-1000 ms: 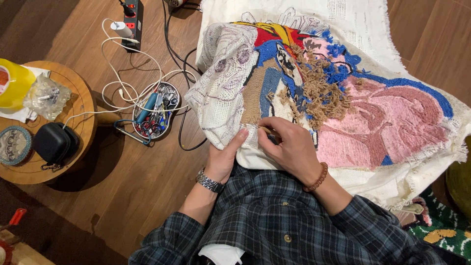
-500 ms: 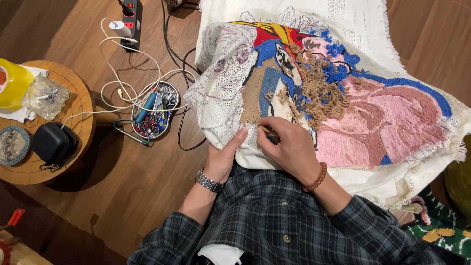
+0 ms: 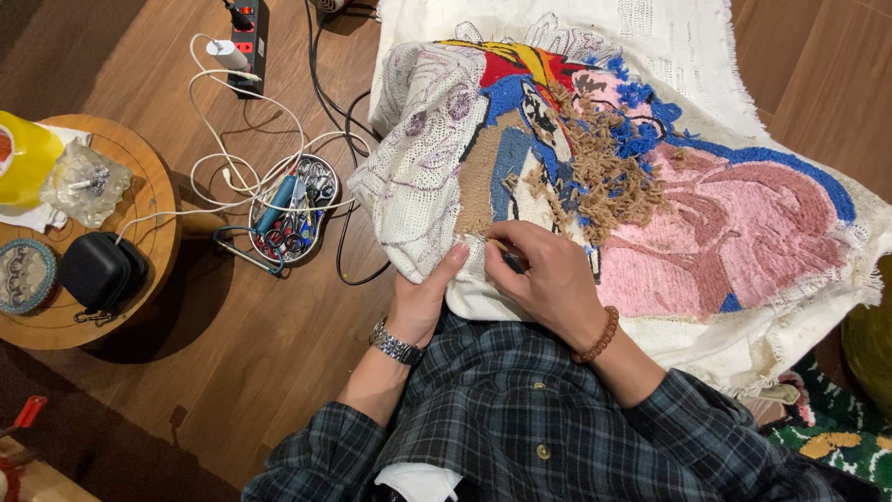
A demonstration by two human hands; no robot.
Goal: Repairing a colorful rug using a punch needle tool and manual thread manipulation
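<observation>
wooden floor point(image 3: 232, 353) carries a power strip point(image 3: 249, 37), white cables point(image 3: 232, 177), a tool tray point(image 3: 295, 216); round tabletop point(image 3: 149, 200) holds a black pouch point(image 3: 100, 272).
</observation>
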